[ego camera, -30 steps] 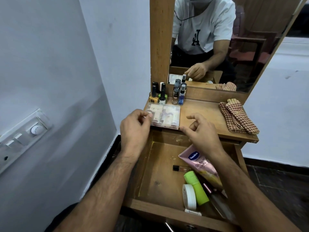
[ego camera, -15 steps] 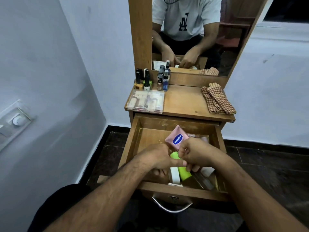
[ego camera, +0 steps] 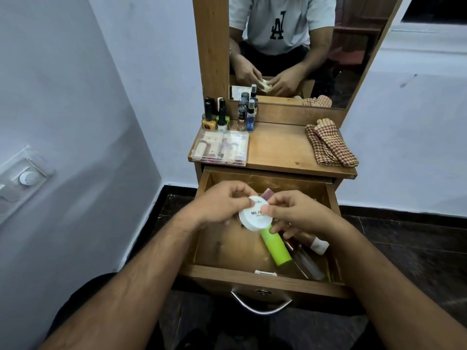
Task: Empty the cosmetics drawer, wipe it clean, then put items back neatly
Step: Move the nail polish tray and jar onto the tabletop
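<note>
Both hands hold a round white jar (ego camera: 255, 215) above the open drawer (ego camera: 262, 279): the left hand (ego camera: 222, 204) grips its left edge with curled fingers, the right hand (ego camera: 294, 210) pinches its right edge. Below it in the drawer lies a green tube (ego camera: 276, 246); a clear box (ego camera: 219, 149) sits on the far tabletop (ego camera: 280, 147).

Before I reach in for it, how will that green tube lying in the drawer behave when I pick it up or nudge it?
The green tube lies on its side on the drawer floor, round-bodied, so a nudge will probably roll it. It looks like smooth plastic, likely a bit slippery but rigid enough to pinch. It seems small and probably light; one hand should lift it.
</note>
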`<control>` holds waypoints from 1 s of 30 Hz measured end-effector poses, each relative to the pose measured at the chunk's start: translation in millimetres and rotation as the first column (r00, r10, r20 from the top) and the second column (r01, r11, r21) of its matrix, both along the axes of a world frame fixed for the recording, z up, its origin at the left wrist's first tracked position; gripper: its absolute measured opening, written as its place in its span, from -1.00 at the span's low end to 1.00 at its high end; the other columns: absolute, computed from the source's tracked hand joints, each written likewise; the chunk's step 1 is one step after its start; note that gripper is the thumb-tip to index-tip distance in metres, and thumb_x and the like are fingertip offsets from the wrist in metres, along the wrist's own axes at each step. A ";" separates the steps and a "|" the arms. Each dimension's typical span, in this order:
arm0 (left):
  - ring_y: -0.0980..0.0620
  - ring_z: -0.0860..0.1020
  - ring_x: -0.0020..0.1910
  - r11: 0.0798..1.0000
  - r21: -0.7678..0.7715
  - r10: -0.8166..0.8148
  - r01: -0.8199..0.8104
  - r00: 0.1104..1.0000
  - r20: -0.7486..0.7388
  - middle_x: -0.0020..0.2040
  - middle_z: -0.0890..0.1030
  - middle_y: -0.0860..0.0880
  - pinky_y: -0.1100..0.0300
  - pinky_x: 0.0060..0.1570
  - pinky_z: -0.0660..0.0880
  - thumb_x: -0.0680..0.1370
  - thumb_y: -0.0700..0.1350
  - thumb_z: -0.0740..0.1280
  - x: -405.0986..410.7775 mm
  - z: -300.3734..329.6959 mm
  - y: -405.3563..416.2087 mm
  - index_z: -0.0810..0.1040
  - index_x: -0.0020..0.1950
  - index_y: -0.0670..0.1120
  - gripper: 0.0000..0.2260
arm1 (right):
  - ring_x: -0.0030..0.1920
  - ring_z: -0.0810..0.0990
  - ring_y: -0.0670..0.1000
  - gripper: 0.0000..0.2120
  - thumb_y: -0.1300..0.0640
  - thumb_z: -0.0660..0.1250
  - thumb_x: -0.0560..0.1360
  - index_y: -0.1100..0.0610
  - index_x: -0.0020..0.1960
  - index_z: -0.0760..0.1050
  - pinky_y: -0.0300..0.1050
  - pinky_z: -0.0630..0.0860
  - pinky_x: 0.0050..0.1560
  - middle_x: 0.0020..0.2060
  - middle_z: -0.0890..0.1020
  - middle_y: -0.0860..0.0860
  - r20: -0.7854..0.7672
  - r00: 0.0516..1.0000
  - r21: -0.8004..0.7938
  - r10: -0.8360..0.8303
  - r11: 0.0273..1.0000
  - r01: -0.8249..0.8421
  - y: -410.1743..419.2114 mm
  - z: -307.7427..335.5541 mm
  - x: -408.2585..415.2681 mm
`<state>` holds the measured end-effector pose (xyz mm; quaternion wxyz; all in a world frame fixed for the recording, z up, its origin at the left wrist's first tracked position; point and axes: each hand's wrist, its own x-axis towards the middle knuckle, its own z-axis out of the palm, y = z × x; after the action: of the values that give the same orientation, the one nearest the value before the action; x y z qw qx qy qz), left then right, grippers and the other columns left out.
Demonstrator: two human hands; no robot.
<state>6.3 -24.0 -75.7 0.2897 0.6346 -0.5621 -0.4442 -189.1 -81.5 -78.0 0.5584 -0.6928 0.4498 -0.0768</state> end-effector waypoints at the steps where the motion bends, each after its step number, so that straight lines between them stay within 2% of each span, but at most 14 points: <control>1: 0.18 0.50 -0.38 0.998 -0.050 0.025 -0.027 0.999 -0.042 -0.14 0.65 0.01 0.29 -0.50 0.41 0.60 -0.15 0.33 5.1 2.1 -0.6 0.62 0.15 -0.03 -0.85 | -0.26 0.68 0.01 -0.74 0.09 0.40 0.55 0.24 0.13 0.54 -0.18 0.53 -0.40 -0.12 0.68 0.19 0.101 0.994 0.048 -0.036 0.998 0.032 -0.8 1.3 0.5; 3: 0.15 0.50 -0.30 0.988 -0.127 0.072 -0.089 0.989 -0.129 -0.09 0.67 -0.04 0.29 -0.48 0.42 0.61 -0.12 0.34 13.7 4.1 -2.5 0.62 0.17 -0.02 -0.84 | -0.32 0.67 0.02 -0.66 0.12 0.43 0.49 0.27 0.18 0.51 -0.21 0.53 -0.44 -0.13 0.69 0.26 0.281 0.953 0.130 -0.113 0.988 0.079 -1.0 4.4 5.0; 6: 0.15 0.53 -0.30 0.951 -0.213 0.168 -0.223 0.954 -0.248 -0.07 0.69 -0.14 0.27 -0.46 0.45 0.60 -0.11 0.36 19.3 4.5 -8.3 0.63 0.15 -0.08 -0.84 | -0.41 0.65 0.01 -0.59 0.14 0.46 0.39 0.28 0.17 0.50 -0.22 0.56 -0.47 -0.23 0.68 0.26 0.439 0.861 0.196 -0.257 0.963 0.187 -2.3 7.8 18.3; 9: 0.07 0.59 -0.25 0.872 -0.273 0.316 -0.406 0.894 -0.318 -0.09 0.70 -0.07 0.24 -0.44 0.48 0.58 -0.11 0.39 24.9 3.7 -15.1 0.66 0.05 -0.07 -0.90 | -0.38 0.67 0.04 -0.65 0.20 0.45 0.45 0.25 0.19 0.46 -0.17 0.62 -0.42 -0.23 0.70 0.25 0.502 0.792 0.190 -0.348 0.937 0.292 -9.0 11.1 34.0; 12: 0.08 0.65 -0.11 0.766 -0.370 0.459 -0.526 0.850 -0.258 -0.08 0.70 0.03 0.20 -0.28 0.58 0.55 -0.09 0.42 31.3 1.8 -23.2 0.70 0.01 -0.04 -0.91 | -0.31 0.69 0.06 -0.72 0.21 0.44 0.50 0.21 0.16 0.45 -0.14 0.66 -0.34 -0.23 0.72 0.20 0.522 0.764 0.135 -0.380 0.921 0.366 -16.0 18.0 49.8; 14: 0.11 0.64 0.01 0.711 -0.425 0.515 -0.560 0.827 -0.227 -0.02 0.71 0.05 0.14 -0.07 0.63 0.54 -0.08 0.44 35.2 1.9 -29.9 0.71 0.06 -0.05 -0.86 | -0.29 0.70 0.06 -0.76 0.22 0.44 0.51 0.19 0.12 0.46 -0.13 0.66 -0.33 -0.22 0.72 0.19 0.523 0.757 0.097 -0.392 0.910 0.404 -20.6 24.3 63.1; 17: 0.11 0.63 0.08 0.654 -0.432 0.567 -0.621 0.781 -0.263 0.06 0.70 0.03 0.12 -0.02 0.64 0.54 -0.12 0.44 40.5 5.4 -39.9 0.70 0.13 -0.08 -0.81 | -0.25 0.72 0.07 -0.78 0.22 0.44 0.52 0.19 0.12 0.47 -0.14 0.67 -0.31 -0.14 0.71 0.19 0.496 0.773 0.041 -0.397 0.899 0.436 -33.4 32.4 84.5; 20: 0.09 0.65 0.04 0.606 -0.387 0.582 -0.695 0.719 -0.380 0.02 0.71 0.03 0.03 0.05 0.63 0.53 -0.21 0.43 49.8 3.4 -49.5 0.70 0.07 -0.08 -0.85 | -0.25 0.72 0.06 -0.80 0.26 0.44 0.52 0.23 0.11 0.50 -0.12 0.67 -0.28 -0.07 0.69 0.23 0.475 0.784 0.047 -0.399 0.901 0.431 -50.2 37.9 102.7; 23: 0.07 0.67 0.01 0.602 -0.330 0.576 -0.727 0.682 -0.451 0.00 0.72 0.04 -0.05 0.08 0.62 0.52 -0.27 0.41 56.0 1.1 -54.4 0.70 0.03 -0.08 -0.85 | -0.25 0.70 0.03 -0.79 0.31 0.42 0.52 0.29 0.13 0.52 -0.13 0.68 -0.28 -0.07 0.69 0.24 0.396 0.829 0.012 -0.394 0.905 0.425 -63.0 43.3 114.1; 26: 0.08 0.67 0.01 0.611 -0.324 0.582 -0.722 0.687 -0.435 -0.01 0.71 0.03 -0.02 0.07 0.62 0.52 -0.27 0.42 58.5 3.5 -56.3 0.66 0.03 -0.03 -0.83 | -0.34 0.64 -0.02 -0.81 0.32 0.41 0.53 0.30 0.13 0.54 -0.15 0.65 -0.37 -0.15 0.68 0.20 0.314 0.874 -0.043 -0.369 0.915 0.402 -69.2 47.5 120.1; 30: 0.07 0.66 0.05 0.645 -0.288 0.577 -0.708 0.698 -0.423 0.04 0.70 0.01 0.01 0.07 0.63 0.53 -0.26 0.42 61.3 4.4 -56.3 0.63 0.13 -0.03 -0.78 | -0.52 0.44 -0.08 -0.84 0.27 0.42 0.53 0.27 0.11 0.56 -0.23 0.43 -0.57 -0.30 0.58 0.14 0.193 0.921 -0.174 -0.339 0.912 0.372 -72.2 44.5 123.5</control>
<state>67.5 -80.3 -71.3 0.6419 0.6399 -0.3302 -0.2636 -65.6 -153.7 -33.5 0.4937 -0.6452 0.5122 -0.2786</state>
